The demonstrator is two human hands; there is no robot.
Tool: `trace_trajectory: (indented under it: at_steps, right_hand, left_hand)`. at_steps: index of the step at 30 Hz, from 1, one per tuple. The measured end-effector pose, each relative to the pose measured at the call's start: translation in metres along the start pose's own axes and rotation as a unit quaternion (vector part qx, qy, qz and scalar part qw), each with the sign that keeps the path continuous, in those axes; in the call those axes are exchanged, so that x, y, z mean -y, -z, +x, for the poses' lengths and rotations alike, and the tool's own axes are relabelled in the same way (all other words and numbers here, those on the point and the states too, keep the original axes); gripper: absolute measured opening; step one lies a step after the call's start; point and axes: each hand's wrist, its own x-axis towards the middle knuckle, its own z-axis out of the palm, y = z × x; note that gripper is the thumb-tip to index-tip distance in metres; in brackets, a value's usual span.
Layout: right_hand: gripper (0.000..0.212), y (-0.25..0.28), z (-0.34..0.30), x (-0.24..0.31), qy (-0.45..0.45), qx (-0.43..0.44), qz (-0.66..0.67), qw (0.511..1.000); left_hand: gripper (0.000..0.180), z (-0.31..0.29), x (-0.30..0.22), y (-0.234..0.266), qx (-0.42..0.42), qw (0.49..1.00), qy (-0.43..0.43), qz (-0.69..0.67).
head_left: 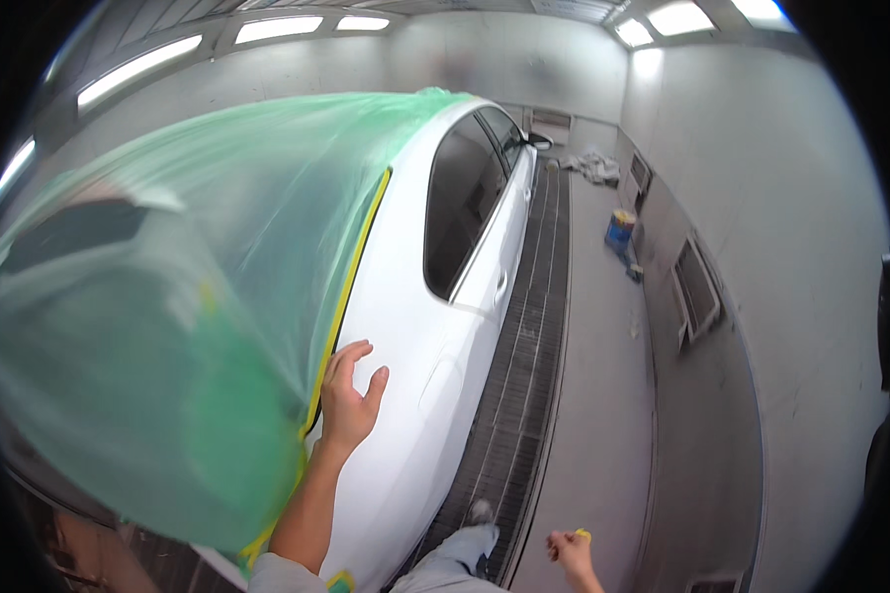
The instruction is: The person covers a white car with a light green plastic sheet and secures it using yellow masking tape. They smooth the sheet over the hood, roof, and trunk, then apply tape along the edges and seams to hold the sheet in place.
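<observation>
A white car (pixel 396 296) stands on my left, its rear part covered by a thin green plastic sheet (pixel 257 188). Yellow masking tape (pixel 363 242) runs along the sheet's edge, beside a dark gap in the bodywork. Over this edge my left hand (pixel 348 400) reaches with fingers bent and thumb apart, holding nothing; whether its fingertips touch the tape I cannot tell. Low at the right, my right hand (pixel 572 556) is closed on a small piece of yellow tape (pixel 584 535), away from the car.
Dark floor grating (pixel 509 395) runs beside the car, with my leg and shoe over it. Farther along the wall stand a blue can (pixel 619 227) and a crumpled grey cloth (pixel 593 168). A vent (pixel 697 285) sits low in the right wall. The side mirror (pixel 539 141) sticks out ahead.
</observation>
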Motion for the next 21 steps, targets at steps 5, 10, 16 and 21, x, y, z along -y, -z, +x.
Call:
trace_trajectory:
  at_steps: [5,10,16,21]
  right_hand:
    - [0.023,-0.023,0.120,0.125,0.022,0.077,-0.063,0.995]
    - [0.028,-0.098,0.232,0.302,0.134,0.174,-0.142,0.965]
    - [0.049,-0.272,0.295,0.564,0.449,0.298,-0.262,0.800]
    - [0.082,-0.424,0.287,0.740,0.715,0.297,-0.119,0.622]
  left_hand:
    - [0.032,0.181,-0.003,-0.027,-0.128,0.981,-0.122,0.075]
    - [0.045,0.344,0.011,0.032,-0.228,0.915,-0.121,0.311]
    - [0.059,0.388,0.018,0.096,-0.011,0.787,0.122,0.604]
    - [0.036,0.399,0.016,0.103,-0.007,0.713,0.236,0.661]
